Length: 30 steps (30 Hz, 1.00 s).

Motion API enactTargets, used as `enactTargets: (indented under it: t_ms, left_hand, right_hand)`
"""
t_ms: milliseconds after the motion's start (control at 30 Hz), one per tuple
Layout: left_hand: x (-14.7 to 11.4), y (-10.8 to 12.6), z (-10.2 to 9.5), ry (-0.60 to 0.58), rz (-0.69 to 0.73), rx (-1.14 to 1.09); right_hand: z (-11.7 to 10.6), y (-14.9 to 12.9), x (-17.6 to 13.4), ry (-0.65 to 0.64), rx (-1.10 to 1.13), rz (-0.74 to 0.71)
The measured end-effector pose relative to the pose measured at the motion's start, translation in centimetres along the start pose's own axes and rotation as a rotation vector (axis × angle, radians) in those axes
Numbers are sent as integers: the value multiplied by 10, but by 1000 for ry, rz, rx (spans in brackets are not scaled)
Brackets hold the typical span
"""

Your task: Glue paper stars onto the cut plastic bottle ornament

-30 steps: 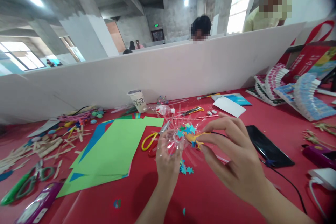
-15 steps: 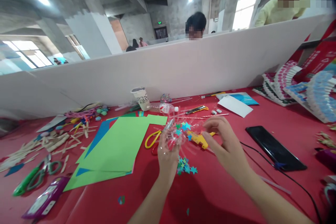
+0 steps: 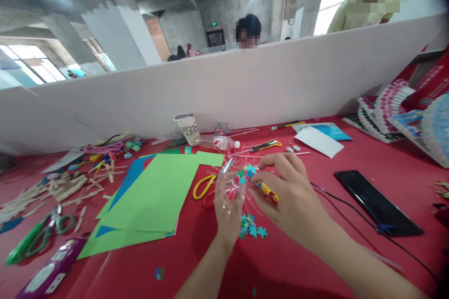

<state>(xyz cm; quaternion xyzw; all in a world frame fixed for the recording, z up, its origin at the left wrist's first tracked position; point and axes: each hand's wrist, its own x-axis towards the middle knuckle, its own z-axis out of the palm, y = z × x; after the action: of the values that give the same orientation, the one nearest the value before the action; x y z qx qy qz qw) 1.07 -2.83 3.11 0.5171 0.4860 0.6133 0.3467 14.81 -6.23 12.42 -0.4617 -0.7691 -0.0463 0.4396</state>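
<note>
My left hand (image 3: 228, 201) is closed around a clear plastic piece (image 3: 234, 181) cut into thin strips that fan outward, seemingly part of a bottle. Blue and green star pieces (image 3: 242, 178) sit on its right side. At those stars, my right hand (image 3: 293, 187) has its fingers curled, thumb and forefinger drawn close together; whatever they pinch is too small to make out. Below the hands, a small pile of shiny stars (image 3: 250, 227) lies on the red table. A yellow tool (image 3: 268, 192) is partly covered by my right hand. Scissors with yellow handles (image 3: 203, 187) lie beside my left hand.
Green paper sheets (image 3: 150, 196) lie left, with green-handled scissors (image 3: 52, 229) and wooden sticks (image 3: 66, 191) beyond. Behind stand a paper cup (image 3: 187, 128) and a lying bottle (image 3: 220, 142), near a cutter (image 3: 266, 145). Rightward are a phone (image 3: 377, 203) and a cable (image 3: 340, 203).
My right hand has moved left to the stars on the plastic piece, its fingers drawing closer together. My left hand still holds the piece. The camera view has shifted slightly.
</note>
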Motion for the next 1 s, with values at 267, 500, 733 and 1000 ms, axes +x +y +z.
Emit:
enactTargets:
  t_ms: [267,500,733,1000]
  left_hand:
    - [18,-23,-5,43,-117,41]
    - [46,-55,-24,-35,-214,92]
    - [39,-55,-24,-93,-141,199]
    - [40,-69,-16,-249,-219,254]
  right_hand:
    - [11,37,9,-38,136,233]
    - [46,96,-23,-545,-194,314]
    - [62,107,-63,-608,-384,224]
    - [40,125,-58,-587,-78,392]
